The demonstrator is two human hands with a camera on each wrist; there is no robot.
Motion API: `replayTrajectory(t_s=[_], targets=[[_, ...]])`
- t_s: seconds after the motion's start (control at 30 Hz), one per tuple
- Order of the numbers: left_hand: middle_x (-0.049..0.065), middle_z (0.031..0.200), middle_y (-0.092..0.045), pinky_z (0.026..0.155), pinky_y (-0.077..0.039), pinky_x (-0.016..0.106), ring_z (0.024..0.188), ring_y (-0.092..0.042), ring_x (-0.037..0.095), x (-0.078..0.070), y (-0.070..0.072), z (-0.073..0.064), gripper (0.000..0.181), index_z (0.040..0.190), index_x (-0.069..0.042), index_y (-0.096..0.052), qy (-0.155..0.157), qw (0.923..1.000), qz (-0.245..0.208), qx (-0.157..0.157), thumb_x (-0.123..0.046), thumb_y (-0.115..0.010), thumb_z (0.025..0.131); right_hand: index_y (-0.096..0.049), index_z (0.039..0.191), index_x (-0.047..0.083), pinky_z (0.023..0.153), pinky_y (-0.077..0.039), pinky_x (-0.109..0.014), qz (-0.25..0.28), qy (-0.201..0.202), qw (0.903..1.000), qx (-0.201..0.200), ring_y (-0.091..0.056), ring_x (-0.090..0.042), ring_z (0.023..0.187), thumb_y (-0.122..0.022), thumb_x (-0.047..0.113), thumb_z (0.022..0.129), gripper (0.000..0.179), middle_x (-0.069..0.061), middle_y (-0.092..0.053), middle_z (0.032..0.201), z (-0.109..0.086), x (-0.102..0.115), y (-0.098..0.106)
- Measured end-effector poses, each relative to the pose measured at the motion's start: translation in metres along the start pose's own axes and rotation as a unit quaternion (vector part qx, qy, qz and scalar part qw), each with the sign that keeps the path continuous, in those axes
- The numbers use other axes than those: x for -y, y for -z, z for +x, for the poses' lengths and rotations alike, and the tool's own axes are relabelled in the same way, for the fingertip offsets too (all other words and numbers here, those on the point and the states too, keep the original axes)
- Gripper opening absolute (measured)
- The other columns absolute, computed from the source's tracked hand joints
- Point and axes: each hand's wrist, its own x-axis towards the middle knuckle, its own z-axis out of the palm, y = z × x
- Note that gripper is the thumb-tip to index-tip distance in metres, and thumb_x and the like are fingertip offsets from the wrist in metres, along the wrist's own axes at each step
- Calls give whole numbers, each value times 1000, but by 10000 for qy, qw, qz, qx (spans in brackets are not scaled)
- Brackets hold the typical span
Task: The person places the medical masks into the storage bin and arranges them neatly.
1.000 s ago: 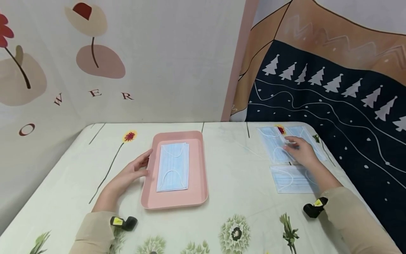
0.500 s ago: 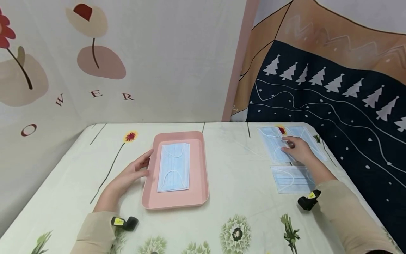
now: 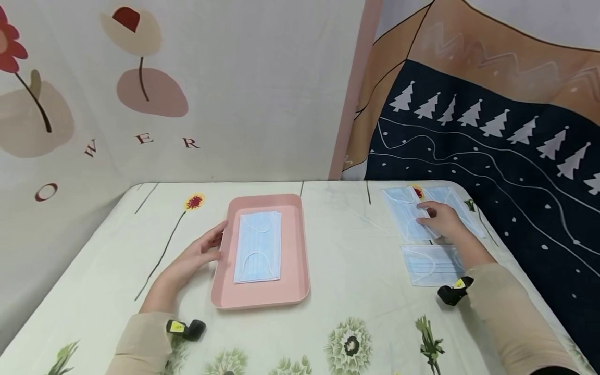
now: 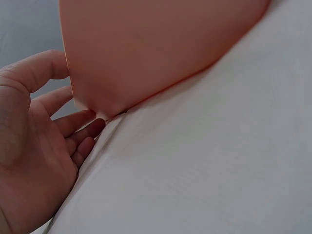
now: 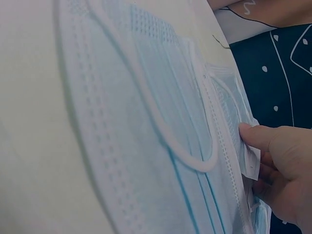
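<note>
Mask [image 3: 402,213], on the table's [image 3: 347,224] far right beside a second mask [image 3: 455,199], could slip askew because the right hand [image 3: 442,221] pinches only its edge, while the left hand [image 3: 192,255], fingers spread, rests against the tray [image 3: 295,260].

Masks [image 3: 258,247], seemingly stacked, in tray [image 3: 294,250]

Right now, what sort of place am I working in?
Probably an indoor corner set up for recording: a flower-print tablecloth, a navy tree-print backdrop close behind it, and a black device at each sleeve.
</note>
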Motion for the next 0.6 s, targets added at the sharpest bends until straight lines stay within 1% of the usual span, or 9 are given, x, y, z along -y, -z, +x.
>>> replayTrajectory(t_s=[0.07, 0.1, 0.23, 0.3, 0.37, 0.47, 0.53, 0.57, 0.6], targets=[[14, 154, -23, 98, -29, 19, 135, -24, 33, 1, -1, 0, 73, 154, -16, -20, 0, 10000, -41, 9, -11, -60, 93, -49, 134, -2, 90, -37, -53, 16, 43, 10000, 2, -44, -38, 100, -64, 13, 92, 47, -27, -49, 116, 0, -1, 1], [14, 154, -23, 96, -29, 16, 135, -24, 33, 1, -1, 0, 73, 154, -16, -20, 1, 10000, -62, 8, -11, -60, 93, -49, 133, -3, 89, -38, -53, 25, 61, 10000, 12, -45, -38, 100, -64, 12, 92, 47, -27, -49, 116, 0, -1, 1], [13, 154, -24, 95, -29, 17, 135, -25, 32, 1, -1, 1, 73, 154, -18, -20, 15, 10000, -10, -20, -13, -60, 93, -50, 132, -4, 88, -40, -51, 82, 105, 9999, 55, -47, -40, 104, -64, 9, 91, 46, -27, -49, 115, -2, 0, 3], [13, 154, -24, 97, -28, 19, 135, -25, 32, 1, -1, 1, 73, 154, -18, -20, 13, 10000, 24, -28, -13, -60, 93, -50, 132, -4, 87, -41, -51, 110, 113, 9998, 97, -47, -41, 105, -63, 7, 91, 45, -27, -49, 115, -2, 2, 4], [13, 154, -24, 100, -28, 24, 135, -25, 32, 1, -1, 1, 73, 154, -18, -20, 16, 10000, 45, -28, -13, -60, 93, -50, 133, -4, 85, -42, -50, 141, 142, 9997, 126, -47, -41, 105, -63, 7, 91, 46, -27, -49, 117, -4, 4, 6], [14, 154, -24, 107, -23, 40, 135, -25, 33, 1, -1, 1, 73, 154, -17, -20, 11, 10000, 46, -24, -13, -60, 93, -50, 133, -4, 84, -43, -49, 192, 219, 9995, 120, -48, -41, 105, -63, 8, 91, 46, -28, -49, 119, -7, 6, 8], [14, 154, -24, 107, -19, 49, 135, -25, 33, 2, -1, 1, 73, 154, -16, -20, 7, 10000, 43, -25, -13, -60, 93, -49, 134, -4, 84, -44, -50, 231, 310, 9992, 79, -49, -44, 106, -63, 8, 91, 46, -29, -49, 120, -10, 7, 9], [14, 154, -24, 107, -19, 51, 135, -25, 33, 1, -1, 1, 73, 154, -16, -20, 5, 10000, 45, -28, -13, -60, 93, -49, 134, -4, 85, -44, -50, 256, 346, 9991, 54, -49, -45, 107, -63, 8, 91, 47, -29, -49, 120, -11, 8, 9], [14, 154, -24, 107, -19, 49, 135, -25, 33, 1, -1, 1, 73, 154, -17, -20, 9, 10000, 46, -28, -13, -60, 93, -49, 135, -4, 85, -44, -51, 283, 383, 9989, 30, -49, -46, 107, -63, 8, 91, 47, -29, -49, 121, -13, 9, 9]])
